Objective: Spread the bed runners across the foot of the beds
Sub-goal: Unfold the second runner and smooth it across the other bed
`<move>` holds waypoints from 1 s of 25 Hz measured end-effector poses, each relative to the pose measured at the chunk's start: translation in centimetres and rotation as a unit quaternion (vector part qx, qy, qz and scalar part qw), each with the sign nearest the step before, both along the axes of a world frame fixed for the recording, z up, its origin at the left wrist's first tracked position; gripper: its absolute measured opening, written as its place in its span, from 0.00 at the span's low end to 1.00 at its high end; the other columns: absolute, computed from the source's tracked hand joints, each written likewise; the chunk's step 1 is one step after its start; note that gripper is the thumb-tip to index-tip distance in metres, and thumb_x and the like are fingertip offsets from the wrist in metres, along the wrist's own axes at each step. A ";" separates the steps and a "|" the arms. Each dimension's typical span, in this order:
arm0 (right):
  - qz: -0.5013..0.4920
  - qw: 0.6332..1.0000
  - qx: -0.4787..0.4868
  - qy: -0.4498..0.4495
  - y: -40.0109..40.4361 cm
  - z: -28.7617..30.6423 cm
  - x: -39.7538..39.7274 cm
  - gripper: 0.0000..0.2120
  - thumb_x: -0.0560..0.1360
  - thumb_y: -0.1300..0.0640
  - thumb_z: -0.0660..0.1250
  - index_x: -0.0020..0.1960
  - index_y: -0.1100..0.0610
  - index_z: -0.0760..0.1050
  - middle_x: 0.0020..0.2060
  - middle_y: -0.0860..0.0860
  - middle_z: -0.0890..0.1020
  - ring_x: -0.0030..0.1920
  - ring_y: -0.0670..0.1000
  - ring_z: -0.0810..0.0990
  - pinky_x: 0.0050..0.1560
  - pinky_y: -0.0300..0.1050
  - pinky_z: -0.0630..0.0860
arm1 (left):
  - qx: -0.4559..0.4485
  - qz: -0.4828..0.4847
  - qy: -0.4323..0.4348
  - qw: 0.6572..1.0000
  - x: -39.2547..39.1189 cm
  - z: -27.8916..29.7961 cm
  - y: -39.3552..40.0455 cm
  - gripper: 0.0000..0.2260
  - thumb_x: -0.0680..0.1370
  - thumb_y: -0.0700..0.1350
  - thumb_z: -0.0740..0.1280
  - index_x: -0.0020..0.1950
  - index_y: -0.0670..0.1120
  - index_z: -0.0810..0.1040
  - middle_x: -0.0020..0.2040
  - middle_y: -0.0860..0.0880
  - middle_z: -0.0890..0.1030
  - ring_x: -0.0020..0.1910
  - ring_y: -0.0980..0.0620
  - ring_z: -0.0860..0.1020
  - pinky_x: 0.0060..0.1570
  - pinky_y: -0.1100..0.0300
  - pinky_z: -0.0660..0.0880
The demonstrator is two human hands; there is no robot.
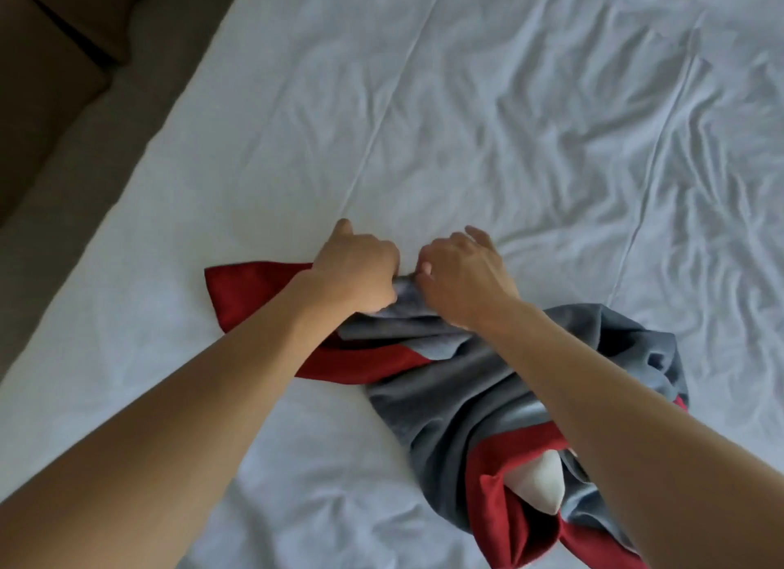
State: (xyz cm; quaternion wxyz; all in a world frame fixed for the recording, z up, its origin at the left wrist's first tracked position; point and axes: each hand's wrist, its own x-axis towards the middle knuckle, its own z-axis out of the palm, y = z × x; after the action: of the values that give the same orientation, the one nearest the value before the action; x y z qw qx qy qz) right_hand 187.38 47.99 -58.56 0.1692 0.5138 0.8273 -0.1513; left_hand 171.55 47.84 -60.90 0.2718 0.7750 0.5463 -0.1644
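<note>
A red and grey bed runner (445,382) lies bunched and twisted on the white sheet of the bed (488,123). One red end pokes out flat to the left; the rest heaps toward the lower right. My left hand (356,267) grips a grey fold of the runner near its top edge. Right beside it, my right hand (462,271) pinches the same grey fold, its outer fingers lifted. Both forearms reach in from the bottom corners and cover parts of the cloth.
The white sheet is wrinkled, with a long crease running diagonally from the top middle toward my hands. The bed's left edge runs diagonally, and past it lies a dark brown floor (46,93).
</note>
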 end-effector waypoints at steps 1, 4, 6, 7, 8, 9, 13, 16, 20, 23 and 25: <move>-0.008 0.999 0.042 0.021 1.1 0.6 -1.1 0.15 0.79 0.52 0.57 0.50 0.55 0.81 0.47 0.52 0.83 0.54 0.55 0.79 0.70 0.50 0.63 | 0.075 0.038 -0.017 0.996 -1.5 0.3 0.3 0.06 0.76 0.51 0.65 0.44 0.50 0.78 0.35 0.50 0.79 0.38 0.48 0.76 0.53 0.49 0.61; -0.005 0.974 0.168 0.149 4.0 1.7 -7.6 0.17 0.77 0.50 0.59 0.42 0.60 0.81 0.38 0.55 0.83 0.44 0.59 0.80 0.62 0.55 0.71 | 0.241 0.179 -0.030 0.954 -8.5 1.6 1.6 0.05 0.73 0.49 0.68 0.40 0.50 0.77 0.33 0.49 0.78 0.39 0.43 0.77 0.49 0.50 0.61; 0.018 0.968 0.161 0.190 5.3 1.6 -12.2 0.08 0.76 0.57 0.64 0.46 0.57 0.82 0.42 0.53 0.84 0.47 0.58 0.80 0.65 0.53 0.69 | 0.230 0.232 0.027 0.945 -14.0 1.6 0.7 0.08 0.73 0.50 0.68 0.36 0.50 0.74 0.29 0.51 0.74 0.36 0.45 0.73 0.48 0.50 0.61; 0.024 0.973 0.140 0.183 5.8 1.3 -13.4 0.08 0.76 0.57 0.65 0.53 0.55 0.82 0.47 0.52 0.84 0.52 0.57 0.80 0.69 0.53 0.66 | 0.199 0.253 0.053 0.945 -16.0 1.3 -0.3 0.10 0.74 0.50 0.68 0.36 0.49 0.73 0.29 0.52 0.73 0.36 0.46 0.72 0.49 0.50 0.61; 0.026 0.981 0.112 0.159 6.2 0.9 -13.9 0.13 0.77 0.56 0.65 0.60 0.54 0.79 0.54 0.52 0.83 0.58 0.56 0.78 0.73 0.53 0.63 | 0.162 0.271 0.070 0.946 -17.6 1.0 -1.3 0.10 0.75 0.51 0.67 0.36 0.49 0.73 0.29 0.52 0.73 0.35 0.47 0.73 0.49 0.50 0.60; 0.022 0.989 0.087 0.121 6.4 0.4 -13.5 0.17 0.77 0.54 0.65 0.66 0.53 0.76 0.59 0.52 0.80 0.62 0.56 0.76 0.75 0.54 0.59 | 0.129 0.285 0.074 0.947 -18.5 0.6 -2.2 0.11 0.75 0.52 0.67 0.36 0.49 0.73 0.30 0.52 0.75 0.35 0.47 0.74 0.49 0.51 0.58; -0.007 0.999 0.047 -0.006 6.3 -1.4 -9.3 0.23 0.78 0.48 0.65 0.70 0.53 0.70 0.64 0.53 0.77 0.67 0.56 0.71 0.77 0.57 0.54 | 0.122 0.289 -0.008 0.949 -17.1 -0.6 -0.7 0.14 0.75 0.58 0.61 0.36 0.50 0.73 0.29 0.53 0.77 0.33 0.51 0.75 0.47 0.52 0.57; -0.027 0.997 0.050 -0.050 6.0 -2.4 -6.8 0.21 0.76 0.47 0.67 0.67 0.54 0.73 0.61 0.54 0.77 0.64 0.57 0.73 0.77 0.58 0.54 | 0.149 0.259 -0.019 0.954 -13.0 -1.5 3.5 0.20 0.78 0.57 0.56 0.33 0.47 0.72 0.27 0.52 0.73 0.31 0.48 0.72 0.48 0.51 0.59; -0.048 0.995 0.076 -0.038 6.0 -3.1 -5.0 0.11 0.75 0.59 0.65 0.56 0.57 0.78 0.52 0.54 0.80 0.57 0.58 0.76 0.77 0.58 0.54 | 0.089 0.152 -0.009 0.984 -7.8 -2.3 7.1 0.13 0.78 0.56 0.63 0.43 0.48 0.79 0.39 0.50 0.81 0.40 0.47 0.76 0.58 0.50 0.61; -0.038 0.993 0.109 -0.007 6.5 -2.7 -5.4 0.08 0.75 0.63 0.63 0.51 0.58 0.80 0.46 0.54 0.81 0.54 0.58 0.77 0.76 0.56 0.55 | 0.146 0.106 -0.015 0.983 -7.2 -2.4 7.1 0.05 0.78 0.48 0.66 0.47 0.49 0.80 0.41 0.49 0.82 0.43 0.47 0.76 0.56 0.51 0.61; -0.040 0.984 0.170 0.042 8.2 -1.8 -7.5 0.04 0.74 0.62 0.65 0.46 0.58 0.79 0.42 0.55 0.81 0.48 0.59 0.78 0.72 0.57 0.62 | 0.242 0.141 -0.027 0.959 -9.7 -1.4 7.5 0.05 0.78 0.47 0.66 0.44 0.48 0.79 0.40 0.49 0.81 0.42 0.45 0.76 0.52 0.50 0.63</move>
State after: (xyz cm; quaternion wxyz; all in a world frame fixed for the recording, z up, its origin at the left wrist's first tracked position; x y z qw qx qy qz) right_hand 179.91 56.19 -60.38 0.0387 0.5606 0.8264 -0.0367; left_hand 161.84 55.36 -62.33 0.1111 0.7367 0.6662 0.0342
